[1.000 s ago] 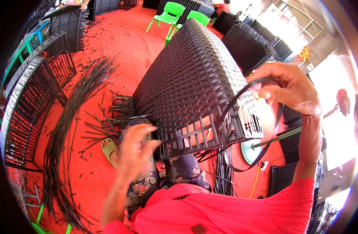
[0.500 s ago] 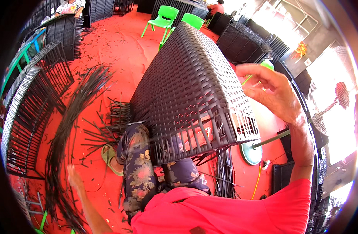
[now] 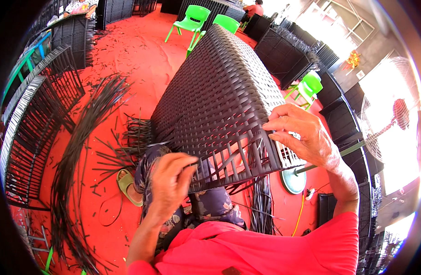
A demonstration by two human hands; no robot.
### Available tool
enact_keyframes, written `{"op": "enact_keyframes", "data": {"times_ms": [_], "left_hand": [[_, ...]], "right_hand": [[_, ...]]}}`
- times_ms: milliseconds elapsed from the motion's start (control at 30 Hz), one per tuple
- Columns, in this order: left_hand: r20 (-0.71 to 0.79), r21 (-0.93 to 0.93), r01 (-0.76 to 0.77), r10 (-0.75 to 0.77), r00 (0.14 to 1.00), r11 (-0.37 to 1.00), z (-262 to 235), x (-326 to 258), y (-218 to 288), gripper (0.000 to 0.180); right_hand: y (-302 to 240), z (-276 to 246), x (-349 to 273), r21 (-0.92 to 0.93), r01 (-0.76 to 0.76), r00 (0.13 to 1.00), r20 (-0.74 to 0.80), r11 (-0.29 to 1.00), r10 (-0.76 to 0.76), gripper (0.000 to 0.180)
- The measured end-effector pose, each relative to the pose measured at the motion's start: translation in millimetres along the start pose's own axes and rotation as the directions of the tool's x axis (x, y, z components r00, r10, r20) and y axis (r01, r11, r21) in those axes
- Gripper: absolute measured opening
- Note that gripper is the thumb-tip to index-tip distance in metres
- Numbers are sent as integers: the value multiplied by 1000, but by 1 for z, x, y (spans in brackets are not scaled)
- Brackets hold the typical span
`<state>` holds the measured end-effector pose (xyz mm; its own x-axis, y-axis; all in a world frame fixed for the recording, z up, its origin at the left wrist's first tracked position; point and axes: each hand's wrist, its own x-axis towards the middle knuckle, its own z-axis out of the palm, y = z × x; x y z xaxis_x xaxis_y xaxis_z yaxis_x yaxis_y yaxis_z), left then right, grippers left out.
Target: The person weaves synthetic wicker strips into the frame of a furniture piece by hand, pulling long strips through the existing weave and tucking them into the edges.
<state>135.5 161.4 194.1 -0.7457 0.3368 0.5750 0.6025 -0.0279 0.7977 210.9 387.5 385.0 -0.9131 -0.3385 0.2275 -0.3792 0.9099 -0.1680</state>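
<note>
A large dark woven rattan-style frame (image 3: 215, 91) stands tilted across my lap, its corner edge turned towards me. Close weave covers its upper part, while bare slats line the lower rim. My right hand (image 3: 307, 137) is at the corner, thumb and fingers pinched on a dark weaving strip against the edge. Near the lower left slats, my left hand (image 3: 171, 181) has its fingers curled in; anything thin between them is too fine to make out. Patterned trousers (image 3: 215, 206) show beneath the frame.
A long bundle of black strips (image 3: 77, 169) lies on the red floor at left, beside slatted frames (image 3: 31, 151). Green chairs (image 3: 192, 20) stand ahead, another chair (image 3: 307, 87) at right. A fan (image 3: 389, 114) has its round base (image 3: 293, 181) near my right. People sit far off.
My left hand has come up from the lower left to the frame's lower edge. My right hand has moved down and inward onto the corner, fingers closing there.
</note>
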Motion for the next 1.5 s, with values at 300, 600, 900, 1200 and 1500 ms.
{"op": "enact_keyframes", "data": {"times_ms": [300, 600, 900, 1200, 1500], "left_hand": [[266, -274, 217, -143, 953, 937, 54, 35, 28, 17], [61, 346, -523, 538, 841, 779, 60, 50, 18, 18], [29, -204, -174, 184, 983, 963, 54, 47, 16, 21], [-13, -32, -337, 337, 941, 941, 77, 66, 29, 25], [92, -315, -49, 82, 992, 948, 75, 56, 15, 24]], "right_hand": [[-11, 3, -8, -81, -38, 998, 53, 996, 43, 32], [-8, 11, -17, -110, -7, 999, -41, 994, 2, 47], [-1, 28, -39, -248, -26, 984, -177, 968, -19, 58], [3, 37, -45, -124, -94, 962, -265, 988, 58, 56], [10, 40, -53, -126, -59, 955, -295, 990, 20, 56]]}}
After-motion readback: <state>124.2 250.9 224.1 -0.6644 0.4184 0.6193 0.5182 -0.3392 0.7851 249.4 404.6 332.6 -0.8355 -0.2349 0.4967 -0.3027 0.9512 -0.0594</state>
